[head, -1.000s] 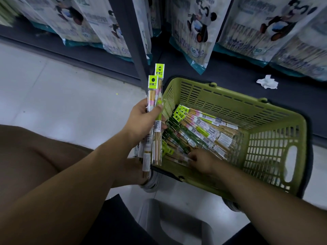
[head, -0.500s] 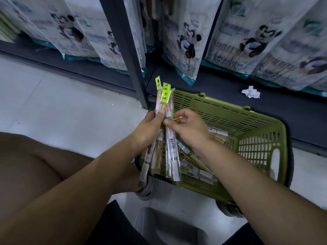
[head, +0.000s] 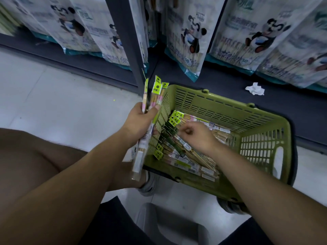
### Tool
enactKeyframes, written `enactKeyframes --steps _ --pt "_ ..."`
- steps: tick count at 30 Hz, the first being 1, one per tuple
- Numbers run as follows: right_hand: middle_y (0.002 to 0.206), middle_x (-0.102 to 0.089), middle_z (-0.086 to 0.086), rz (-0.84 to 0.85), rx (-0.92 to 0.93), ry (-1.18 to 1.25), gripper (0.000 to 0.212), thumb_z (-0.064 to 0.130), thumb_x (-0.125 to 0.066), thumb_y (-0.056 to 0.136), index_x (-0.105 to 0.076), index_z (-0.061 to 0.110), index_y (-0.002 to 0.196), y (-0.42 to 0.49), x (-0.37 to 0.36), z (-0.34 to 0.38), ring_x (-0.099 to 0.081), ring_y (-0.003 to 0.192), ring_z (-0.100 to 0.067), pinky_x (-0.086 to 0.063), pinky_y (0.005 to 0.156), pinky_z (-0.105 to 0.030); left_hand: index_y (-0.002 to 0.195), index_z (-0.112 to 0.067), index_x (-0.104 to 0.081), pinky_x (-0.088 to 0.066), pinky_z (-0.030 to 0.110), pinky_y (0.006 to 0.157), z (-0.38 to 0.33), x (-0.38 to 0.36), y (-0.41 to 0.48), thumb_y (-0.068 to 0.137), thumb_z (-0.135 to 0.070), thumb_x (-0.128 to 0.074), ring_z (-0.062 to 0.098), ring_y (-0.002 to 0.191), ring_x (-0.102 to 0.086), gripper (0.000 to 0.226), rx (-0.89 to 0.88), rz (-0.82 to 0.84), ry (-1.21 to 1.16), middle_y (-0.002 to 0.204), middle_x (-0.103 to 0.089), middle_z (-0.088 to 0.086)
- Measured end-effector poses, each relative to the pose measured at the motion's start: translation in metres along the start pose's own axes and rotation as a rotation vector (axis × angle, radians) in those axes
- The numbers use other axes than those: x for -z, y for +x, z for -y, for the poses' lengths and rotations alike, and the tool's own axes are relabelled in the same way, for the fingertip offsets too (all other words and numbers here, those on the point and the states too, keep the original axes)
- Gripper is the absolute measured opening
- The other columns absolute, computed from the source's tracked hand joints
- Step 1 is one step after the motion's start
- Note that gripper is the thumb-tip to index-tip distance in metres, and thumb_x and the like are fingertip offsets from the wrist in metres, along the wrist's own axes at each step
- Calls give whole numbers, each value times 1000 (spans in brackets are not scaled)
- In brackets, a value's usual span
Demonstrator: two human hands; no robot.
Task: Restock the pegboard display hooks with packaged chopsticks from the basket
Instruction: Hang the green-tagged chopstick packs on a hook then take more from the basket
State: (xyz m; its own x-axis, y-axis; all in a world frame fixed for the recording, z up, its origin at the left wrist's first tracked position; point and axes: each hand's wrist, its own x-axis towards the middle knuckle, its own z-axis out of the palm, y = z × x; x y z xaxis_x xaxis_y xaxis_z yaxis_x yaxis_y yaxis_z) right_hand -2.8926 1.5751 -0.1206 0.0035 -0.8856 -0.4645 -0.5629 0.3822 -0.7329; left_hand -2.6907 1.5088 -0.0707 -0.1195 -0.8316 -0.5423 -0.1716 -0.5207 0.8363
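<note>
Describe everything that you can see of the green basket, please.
The basket is olive-green, apparently plastic, with slotted walls, a smooth rim and an oval handle hole in its right wall. It stands upright on the pale floor in front of the dark shelf base. Many packaged chopsticks lie inside on its bottom. The right hand reaches in over them; whether it touches the basket itself cannot be told.

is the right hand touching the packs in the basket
Cannot tell. The head view shows the right hand over the chopstick packs in the basket, fingers curled, but the fingertips are blurred and their contact with the packs is hidden.
</note>
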Motion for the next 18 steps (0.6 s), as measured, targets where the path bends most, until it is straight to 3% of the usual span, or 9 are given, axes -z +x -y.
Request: enactKeyframes --steps 3,5,9,12,18 --pt "118 -70 -1 328 -136 -224 24 25 -68 97 -71 20 121 -10 -23 -50 -65 106 -17 -52 94 -33 108 -4 -57 -52 32 51 5 7 2 97 -20 -71 20 48 -51 24 -27 42 9 75 -49 5" --pt "123 -65 -3 437 -187 -301 31 30 -64 99 -67 19 128 -20 -37 -74 -63 111 -22 -51 97 -37 102 -7 -56 -53 31 50 7 9 2 94 -16 -75 19 48 -53 23 -38 72 18 65 -53 0" --pt "121 -64 -9 452 -192 -330 34 39 -57 102 -66 15 125 -22 -48 -90 -61 104 -26 -51 90 -39 97 -12 -57 -55 32 52 10 8 1 92 -16 -77 19 49 -55 21 -62 88 17 67 -54 -2" --pt "131 -54 -13 473 -169 -459 47 44 -57 101 -58 14 137 -19 -51 -95 -55 117 -34 -45 93 -37 104 -9 -57 -55 34 54 12 6 3 92 -16 -77 19 49 -56 25 -60 75 25 73 -55 0" --pt "129 -60 -9 462 -196 -503 41 38 -62 99 -58 19 136 -21 -52 -105 -59 110 -25 -50 93 -37 109 -7 -57 -56 33 55 13 5 6 92 -17 -78 20 49 -56 29 -69 67 30 73 -56 1"
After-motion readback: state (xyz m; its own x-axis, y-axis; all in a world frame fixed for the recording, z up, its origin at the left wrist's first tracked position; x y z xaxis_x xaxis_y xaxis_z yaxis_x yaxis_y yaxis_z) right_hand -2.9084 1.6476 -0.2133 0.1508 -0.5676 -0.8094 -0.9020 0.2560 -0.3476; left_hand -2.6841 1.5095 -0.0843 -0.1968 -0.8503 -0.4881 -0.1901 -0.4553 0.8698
